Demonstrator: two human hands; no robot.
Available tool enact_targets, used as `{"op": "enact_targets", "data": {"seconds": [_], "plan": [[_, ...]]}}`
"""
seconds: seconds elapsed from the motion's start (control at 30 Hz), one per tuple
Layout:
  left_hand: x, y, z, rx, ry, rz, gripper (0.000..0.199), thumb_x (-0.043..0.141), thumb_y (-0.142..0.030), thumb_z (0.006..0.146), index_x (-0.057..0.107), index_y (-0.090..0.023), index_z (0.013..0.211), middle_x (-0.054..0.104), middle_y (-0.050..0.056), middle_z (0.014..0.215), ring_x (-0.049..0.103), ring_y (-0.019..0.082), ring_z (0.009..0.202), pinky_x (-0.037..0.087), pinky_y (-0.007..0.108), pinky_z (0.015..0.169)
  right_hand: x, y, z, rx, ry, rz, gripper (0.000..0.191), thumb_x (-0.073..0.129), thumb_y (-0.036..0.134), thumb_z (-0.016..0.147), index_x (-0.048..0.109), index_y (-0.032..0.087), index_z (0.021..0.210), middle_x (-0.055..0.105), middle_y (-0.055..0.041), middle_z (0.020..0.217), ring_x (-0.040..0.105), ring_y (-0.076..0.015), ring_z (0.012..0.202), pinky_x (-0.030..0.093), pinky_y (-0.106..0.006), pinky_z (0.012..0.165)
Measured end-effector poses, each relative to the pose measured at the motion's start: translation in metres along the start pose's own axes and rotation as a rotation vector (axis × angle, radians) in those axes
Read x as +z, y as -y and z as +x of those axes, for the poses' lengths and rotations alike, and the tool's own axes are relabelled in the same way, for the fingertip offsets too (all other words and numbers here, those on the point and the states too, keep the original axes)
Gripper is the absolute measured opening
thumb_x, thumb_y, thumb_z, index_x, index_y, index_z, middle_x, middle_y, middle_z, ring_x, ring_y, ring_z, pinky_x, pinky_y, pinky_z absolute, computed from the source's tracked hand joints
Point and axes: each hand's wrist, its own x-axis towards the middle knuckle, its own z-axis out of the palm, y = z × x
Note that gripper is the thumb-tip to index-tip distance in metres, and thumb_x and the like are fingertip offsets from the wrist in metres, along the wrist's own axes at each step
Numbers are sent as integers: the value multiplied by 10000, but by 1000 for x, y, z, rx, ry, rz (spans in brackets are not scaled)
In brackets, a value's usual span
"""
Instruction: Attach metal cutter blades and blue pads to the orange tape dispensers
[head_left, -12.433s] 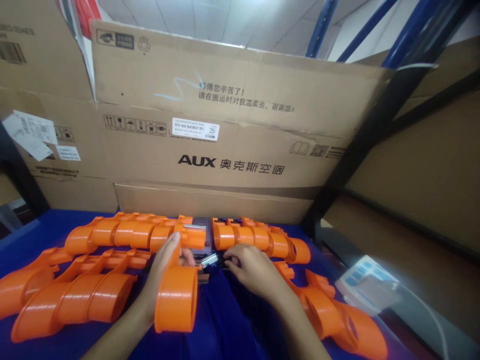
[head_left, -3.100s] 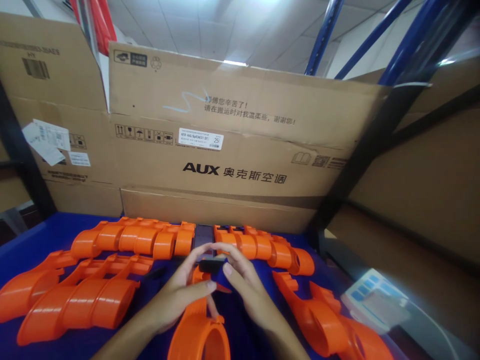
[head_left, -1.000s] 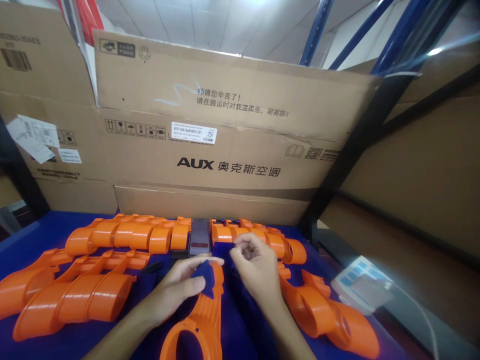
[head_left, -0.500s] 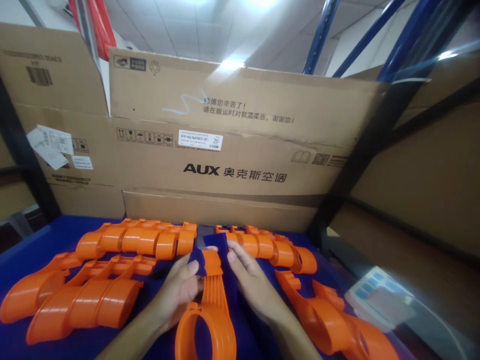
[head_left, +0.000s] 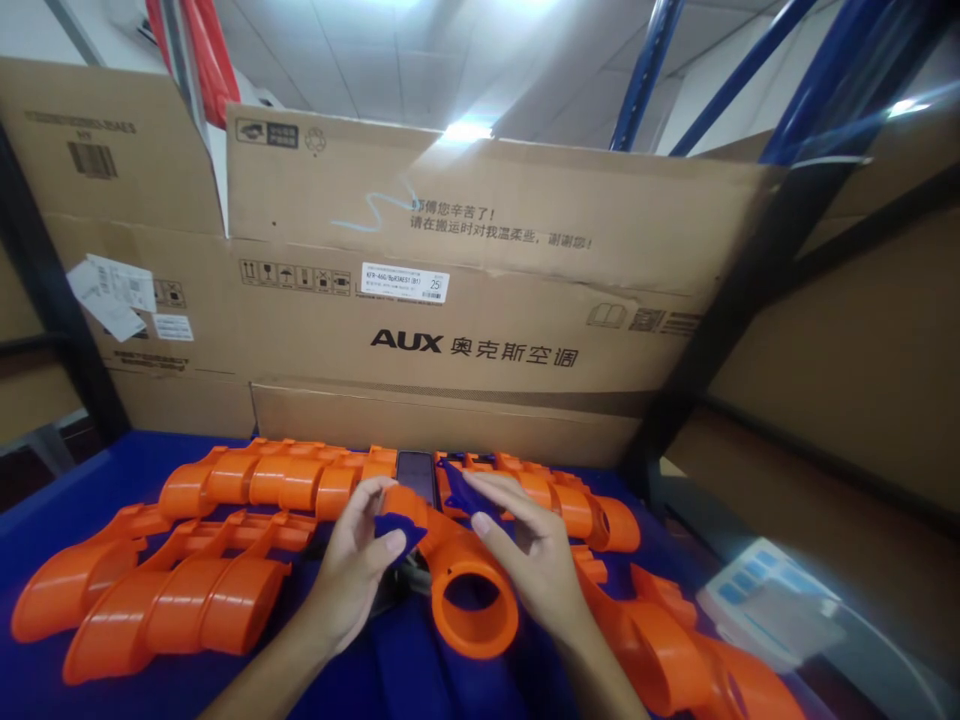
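My left hand is closed, with thumb and fingers pinching the end of an orange plastic part and a dark blue piece lying against that end. The part's wide round ring points toward me, to the right of the hand. My right hand is closed on a second dark blue piece, which looks flat and tapered, just above the ring. Part of this piece is hidden by the fingers. Whether it touches the orange part, I cannot tell.
Similar orange parts stand in rows on the blue surface, at left and right. A dark phone-like object lies at the back. A cardboard panel rises behind; a pale device with buttons sits at right.
The orange part has swung, its ring moving up and right. My hands have moved apart, and the dark blue piece in my right hand has tilted.
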Motion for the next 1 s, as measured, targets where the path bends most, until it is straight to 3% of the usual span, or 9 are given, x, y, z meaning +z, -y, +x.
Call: {"op": "enact_targets", "data": {"seconds": [0.27,0.57,0.8,1.0], "plan": [[5,-2,-3,17,1,31,502,866,-209,722,643,-279,1166,691,26,1175,632,219,1147,517,332,990,2,6,-2,-132,129,-84,356,730,275,897,732,324,1250,710,-79,1254,637,-281,1184,493,-490,1041],[6,-4,-2,55,71,58,454,837,-200,775,640,-282,1177,708,18,1127,667,188,1068,522,294,971,4,6,-1,-101,133,-94,344,731,285,896,742,314,1238,711,-82,1230,646,-281,1155,504,-478,1024],[4,-9,-3,72,145,74,508,832,-175,764,637,-280,1220,692,38,1177,660,216,1113,530,307,973,6,9,-3,-78,147,-32,325,714,287,912,734,301,1236,725,-75,1204,653,-269,1166,505,-455,1045],[-9,-6,-4,88,127,40,663,870,-178,688,622,-297,1290,652,71,1324,575,293,1291,487,359,1047,5,11,-8,-79,194,-80,539,736,351,887,587,270,1400,674,-109,1350,635,-308,1238,506,-485,1060]]}}
